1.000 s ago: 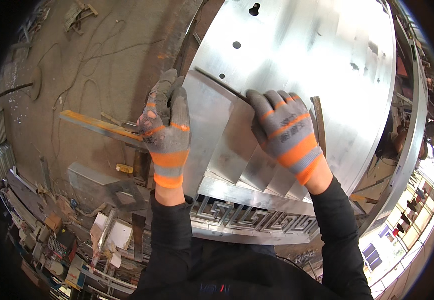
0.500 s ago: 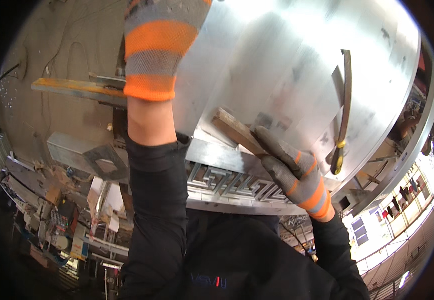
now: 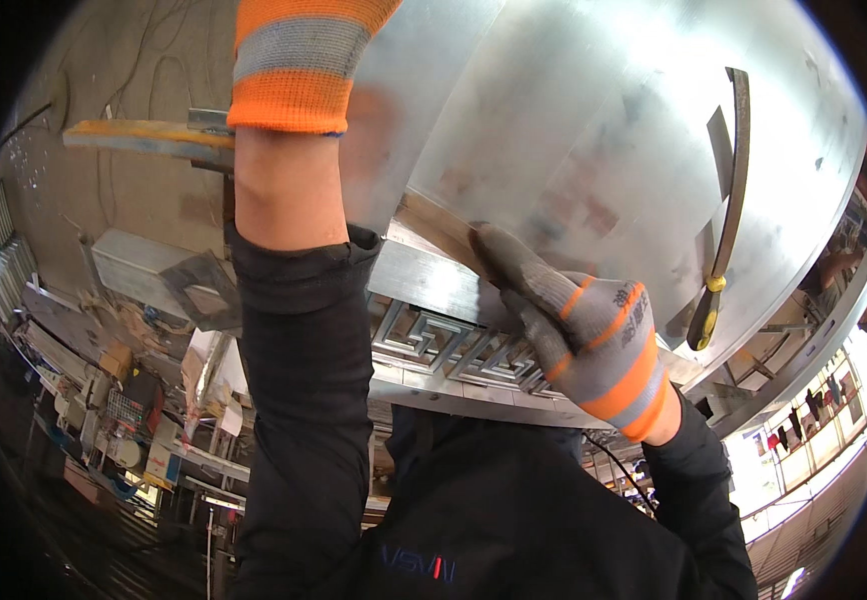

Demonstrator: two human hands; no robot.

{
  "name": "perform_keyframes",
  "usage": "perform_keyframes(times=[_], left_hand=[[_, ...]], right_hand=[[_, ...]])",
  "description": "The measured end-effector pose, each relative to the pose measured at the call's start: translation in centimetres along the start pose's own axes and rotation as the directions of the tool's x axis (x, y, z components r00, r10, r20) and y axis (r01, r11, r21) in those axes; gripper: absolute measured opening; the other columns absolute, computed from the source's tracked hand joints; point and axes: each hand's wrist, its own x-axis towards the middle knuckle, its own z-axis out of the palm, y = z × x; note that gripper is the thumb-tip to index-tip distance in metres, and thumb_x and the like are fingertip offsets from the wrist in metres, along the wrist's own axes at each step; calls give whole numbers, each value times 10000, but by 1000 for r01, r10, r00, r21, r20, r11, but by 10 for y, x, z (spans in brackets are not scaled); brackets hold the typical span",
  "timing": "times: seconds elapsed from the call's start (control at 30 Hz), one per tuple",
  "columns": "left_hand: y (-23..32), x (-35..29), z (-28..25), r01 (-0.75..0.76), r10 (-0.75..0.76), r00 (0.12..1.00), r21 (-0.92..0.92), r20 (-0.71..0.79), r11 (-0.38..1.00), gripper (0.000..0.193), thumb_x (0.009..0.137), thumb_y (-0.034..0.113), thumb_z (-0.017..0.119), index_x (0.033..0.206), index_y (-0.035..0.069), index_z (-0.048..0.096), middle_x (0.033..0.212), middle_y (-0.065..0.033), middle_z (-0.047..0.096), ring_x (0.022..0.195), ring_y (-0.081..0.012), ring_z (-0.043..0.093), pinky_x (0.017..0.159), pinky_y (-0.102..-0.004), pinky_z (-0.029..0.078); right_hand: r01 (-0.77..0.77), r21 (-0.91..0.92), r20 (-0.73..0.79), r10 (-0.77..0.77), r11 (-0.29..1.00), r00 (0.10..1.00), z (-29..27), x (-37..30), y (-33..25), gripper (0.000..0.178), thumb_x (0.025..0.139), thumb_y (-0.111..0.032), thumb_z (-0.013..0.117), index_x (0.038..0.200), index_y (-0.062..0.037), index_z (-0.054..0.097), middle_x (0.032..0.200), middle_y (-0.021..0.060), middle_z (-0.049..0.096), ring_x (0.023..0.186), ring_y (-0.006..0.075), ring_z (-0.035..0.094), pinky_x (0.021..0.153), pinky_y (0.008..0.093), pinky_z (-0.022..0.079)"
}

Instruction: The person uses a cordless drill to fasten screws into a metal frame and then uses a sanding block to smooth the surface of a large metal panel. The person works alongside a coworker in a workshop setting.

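Observation:
My right hand [image 3: 599, 335], in a grey and orange glove, closes round a brown, wood-like block [image 3: 436, 223]. The block lies slantwise along the near edge of a shiny metal panel [image 3: 554, 120], with its lower end hidden by my fingers. Below it runs a strip of metal fretwork [image 3: 422, 338] in an angular key pattern. My left hand [image 3: 304, 60], gloved alike, reaches far forward at the panel's left side. Its fingers lie outside the picture, so what they hold is hidden.
A long, flat, dark metal tool [image 3: 739, 180] with a yellow and black handle lies on the panel's right. Left of my arm are a rusty-yellow steel bar [image 3: 144, 138] and a grey box section [image 3: 134, 268]. Tools and scrap clutter the lower left.
My left hand has moved farther forward, out past the top edge. My right hand and the block have shifted slightly left in the picture, and the view has tilted a little.

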Motion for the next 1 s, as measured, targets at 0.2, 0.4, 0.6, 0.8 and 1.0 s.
perform_keyframes(times=[0.2, 0.4, 0.6, 0.8, 1.0], left_hand=[[-3, 1, 3, 15, -15, 1000, 0, -22, 1000, 640, 1153, 526, 677, 1449, -36, 752, 1401, -329, 791, 1325, -500, 758, 1121, -542, 602], [0, -1, -3, 21, -21, 999, -15, -32, 1000, 693, 1158, 552, 652, 1449, -71, 739, 1397, -344, 785, 1342, -505, 747, 1145, -546, 590], [-1, 4, -8, 47, -47, 998, -9, 32, 999, 747, 1164, 593, 616, 1486, -74, 714, 1469, -351, 753, 1389, -523, 717, 1200, -548, 570], [0, -2, 3, 99, -100, 995, 42, 11, 994, 744, 1160, 608, 617, 1471, -60, 723, 1504, -350, 735, 1418, -526, 698, 1217, -537, 565], [-8, -2, 4, 55, -55, 998, 44, -8, 998, 726, 1163, 598, 617, 1462, -54, 728, 1500, -350, 735, 1398, -525, 709, 1206, -535, 574]], right_hand=[[49, -122, -32, -53, 991, 998, 1, 0, 3, 748, 968, 11, 767, 1685, -175, 661, 921, 168, 785, 773, 403, 744, 724, 451, 606], [-2, -77, -52, -2, 997, 999, 4, -2, 0, 722, 944, 20, 773, 1637, -171, 711, 927, 210, 770, 788, 429, 743, 726, 458, 600], [45, -82, -67, -51, 996, 996, 0, -4, 1, 689, 972, 24, 774, 1632, -165, 717, 943, 214, 782, 778, 418, 748, 732, 442, 612], [-24, 46, -63, 27, 999, 998, 2, -8, 1, 665, 997, 32, 771, 1638, -131, 703, 968, 197, 807, 788, 373, 777, 737, 424, 622], [40, 7, -19, -40, 999, 999, 5, -1, -2, 562, 1043, 56, 752, 1591, -69, 730, 1053, 238, 816, 849, 370, 802, 793, 372, 621]])
